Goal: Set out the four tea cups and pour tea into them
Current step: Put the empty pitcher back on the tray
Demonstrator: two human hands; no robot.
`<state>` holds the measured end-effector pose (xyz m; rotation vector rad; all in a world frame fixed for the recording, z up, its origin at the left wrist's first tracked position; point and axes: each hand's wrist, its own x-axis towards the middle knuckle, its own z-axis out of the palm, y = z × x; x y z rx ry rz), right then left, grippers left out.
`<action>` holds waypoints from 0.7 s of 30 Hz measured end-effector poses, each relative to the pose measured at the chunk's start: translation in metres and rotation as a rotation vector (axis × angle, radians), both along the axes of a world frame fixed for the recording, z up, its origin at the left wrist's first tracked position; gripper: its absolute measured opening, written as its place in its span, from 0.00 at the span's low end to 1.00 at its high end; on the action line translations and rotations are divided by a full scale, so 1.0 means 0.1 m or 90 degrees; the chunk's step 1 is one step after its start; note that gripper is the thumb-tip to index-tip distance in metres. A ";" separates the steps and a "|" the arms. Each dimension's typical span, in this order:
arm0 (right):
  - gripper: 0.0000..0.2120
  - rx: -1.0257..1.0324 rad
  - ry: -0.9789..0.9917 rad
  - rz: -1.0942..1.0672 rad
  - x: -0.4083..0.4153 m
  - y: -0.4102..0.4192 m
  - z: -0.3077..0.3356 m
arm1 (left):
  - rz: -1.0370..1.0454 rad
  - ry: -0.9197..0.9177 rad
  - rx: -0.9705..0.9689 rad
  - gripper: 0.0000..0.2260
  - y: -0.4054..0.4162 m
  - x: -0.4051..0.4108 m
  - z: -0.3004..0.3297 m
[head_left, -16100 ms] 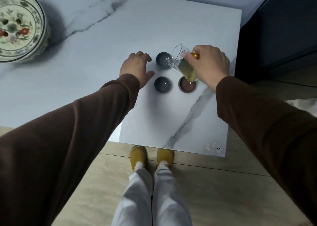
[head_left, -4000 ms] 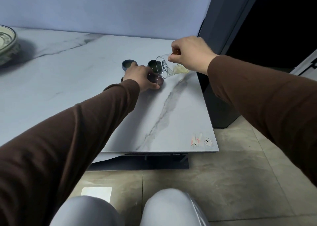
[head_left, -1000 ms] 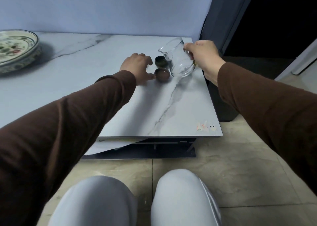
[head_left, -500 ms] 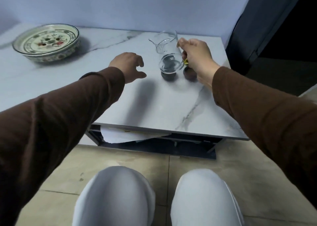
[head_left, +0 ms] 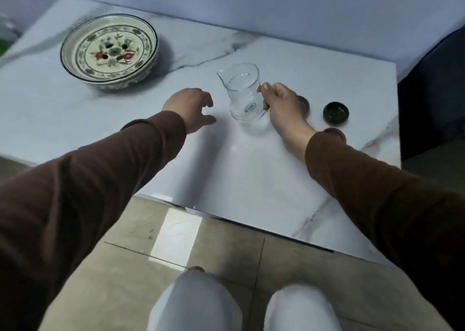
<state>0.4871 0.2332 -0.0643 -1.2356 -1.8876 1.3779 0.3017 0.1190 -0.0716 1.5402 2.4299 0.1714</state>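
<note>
A clear glass pitcher (head_left: 242, 93) stands upright on the marble table (head_left: 241, 179) and looks empty. My right hand (head_left: 281, 104) grips its handle from the right. My left hand (head_left: 192, 106) hovers just left of the pitcher, fingers apart, holding nothing. One dark tea cup (head_left: 336, 113) sits in the open to the right. Another cup (head_left: 304, 103) peeks out behind my right hand. A brownish cup (head_left: 336, 133) shows partly behind my right sleeve. A fourth cup is not visible.
A large painted ceramic bowl (head_left: 109, 51) sits at the table's back left. A pale wall runs behind the table, and a dark panel (head_left: 432, 99) stands past its right edge. Tiled floor and my knees lie below the near edge.
The pitcher has come down left of the cups and now stands on the table. My view has swung, so the bowl is fuller in sight. My left hand stays open beside the pitcher.
</note>
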 end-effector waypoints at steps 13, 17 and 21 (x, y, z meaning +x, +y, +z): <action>0.17 -0.210 -0.092 0.000 -0.82 -0.88 1.48 | 0.089 -0.104 -0.081 0.19 -0.80 -0.83 1.53; 0.16 -0.222 -0.104 0.013 -1.07 -1.03 1.53 | 0.113 -0.095 -0.100 0.20 -0.96 -1.08 1.64; 0.17 -0.232 -0.113 0.023 -1.44 -1.21 1.52 | 0.127 -0.100 -0.111 0.21 -1.15 -1.40 1.63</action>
